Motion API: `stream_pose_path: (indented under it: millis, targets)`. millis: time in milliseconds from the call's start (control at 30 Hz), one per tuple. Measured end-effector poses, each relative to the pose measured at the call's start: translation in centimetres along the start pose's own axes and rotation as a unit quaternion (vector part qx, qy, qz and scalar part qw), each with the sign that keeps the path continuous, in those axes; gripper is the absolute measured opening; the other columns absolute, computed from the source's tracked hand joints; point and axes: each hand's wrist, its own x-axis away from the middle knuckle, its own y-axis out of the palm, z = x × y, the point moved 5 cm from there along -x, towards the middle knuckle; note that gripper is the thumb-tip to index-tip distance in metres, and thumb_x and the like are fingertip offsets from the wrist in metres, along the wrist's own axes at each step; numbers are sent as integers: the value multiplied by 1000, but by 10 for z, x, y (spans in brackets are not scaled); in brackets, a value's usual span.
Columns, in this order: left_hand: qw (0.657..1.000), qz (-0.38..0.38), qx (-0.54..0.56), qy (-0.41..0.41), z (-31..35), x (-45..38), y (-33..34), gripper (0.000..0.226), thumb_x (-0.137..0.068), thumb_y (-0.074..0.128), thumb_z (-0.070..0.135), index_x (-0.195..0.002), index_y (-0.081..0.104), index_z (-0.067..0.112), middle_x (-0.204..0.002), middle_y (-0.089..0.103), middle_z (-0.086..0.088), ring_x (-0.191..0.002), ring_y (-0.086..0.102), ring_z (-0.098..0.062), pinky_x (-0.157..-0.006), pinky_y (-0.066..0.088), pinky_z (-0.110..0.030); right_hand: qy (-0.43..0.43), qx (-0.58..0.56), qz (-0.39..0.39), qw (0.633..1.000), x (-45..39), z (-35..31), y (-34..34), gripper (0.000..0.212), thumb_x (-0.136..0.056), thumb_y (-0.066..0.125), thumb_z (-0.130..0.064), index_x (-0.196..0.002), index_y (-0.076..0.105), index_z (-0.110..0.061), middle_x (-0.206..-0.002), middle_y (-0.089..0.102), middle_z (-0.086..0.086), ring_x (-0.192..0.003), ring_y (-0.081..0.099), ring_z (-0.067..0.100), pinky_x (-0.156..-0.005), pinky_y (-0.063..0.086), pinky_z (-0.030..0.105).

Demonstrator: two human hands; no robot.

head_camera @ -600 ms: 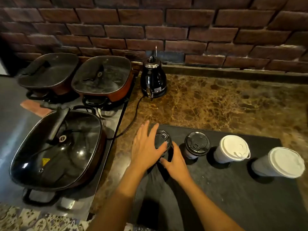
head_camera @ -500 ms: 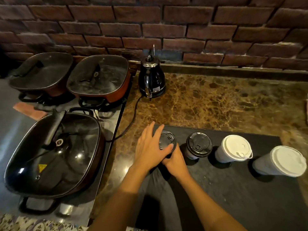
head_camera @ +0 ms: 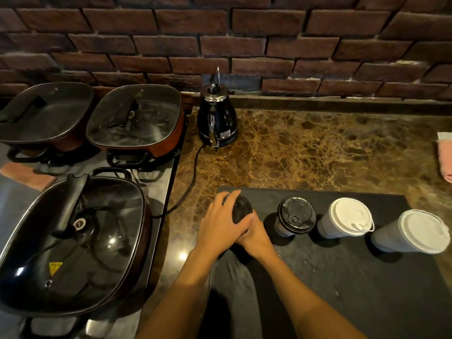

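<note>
Several lidded paper cups stand in a row on a black mat [head_camera: 342,277]. The leftmost cup has a black lid [head_camera: 242,209]. My left hand [head_camera: 220,228] curls over this lid from the left, fingers on its top and rim. My right hand [head_camera: 254,238] grips the cup's body just below, mostly hiding it. To the right stand a second cup with a black lid [head_camera: 296,216] and two white cups with white lids [head_camera: 347,218] [head_camera: 415,232].
A black electric kettle [head_camera: 216,118] stands at the brick wall, its cord running left. Three lidded electric pans [head_camera: 71,241] [head_camera: 134,121] [head_camera: 41,116] fill the left side. A pink cloth [head_camera: 445,160] lies at the right edge of the marble counter [head_camera: 318,152].
My left hand has closed down over the black lid, fingers curling from spread to gripping. My right hand has drawn in under it against the cup.
</note>
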Motion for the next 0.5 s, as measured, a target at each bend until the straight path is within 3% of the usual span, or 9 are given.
stream_pose_path:
  millis: [100, 233, 333, 433, 500]
  targets:
    - [995, 23, 95, -28, -4, 2, -13, 71, -83, 54, 65, -146, 38, 37, -141, 44, 8, -126, 51, -17, -99, 48, -45, 9, -2, -10, 1000, 9, -10, -6, 65, -71, 84, -12, -124, 49, -22, -116, 64, -5, -99, 63, 1, -73, 51, 14]
    - [987, 41, 155, -22, 1, 3, -33, 63, -88, 60, 55, -144, 46, 31, -138, 50, 4, -124, 52, -15, -102, 45, -38, -21, -14, 3, 1000, 28, -35, -11, 69, -68, 82, -22, -127, 46, -29, -119, 61, -6, -105, 61, 4, -78, 48, 18]
    - [974, 41, 224, -9, 12, 5, -52, 68, -81, 58, 62, -140, 53, 28, -134, 56, 3, -122, 54, -14, -101, 45, -32, -61, 2, 62, 996, 45, -58, -22, 73, -62, 81, -37, -127, 48, -37, -121, 57, -11, -108, 58, 4, -86, 49, 22]
    - [961, 21, 277, 2, 21, 9, -70, 44, -95, 58, 46, -135, 56, 29, -130, 57, 8, -121, 54, -12, -95, 43, -21, -93, 16, 117, 989, 68, -82, -37, 71, -61, 79, -43, -126, 48, -42, -119, 53, -17, -109, 54, -3, -88, 47, 21]
    - [951, 12, 309, 8, 27, 14, -80, 33, -101, 52, 38, -133, 58, 29, -133, 60, 5, -121, 56, -13, -100, 45, -28, -113, 42, 140, 983, 82, -93, -46, 73, -62, 78, -49, -128, 49, -41, -117, 51, -20, -108, 51, -7, -86, 43, 16]
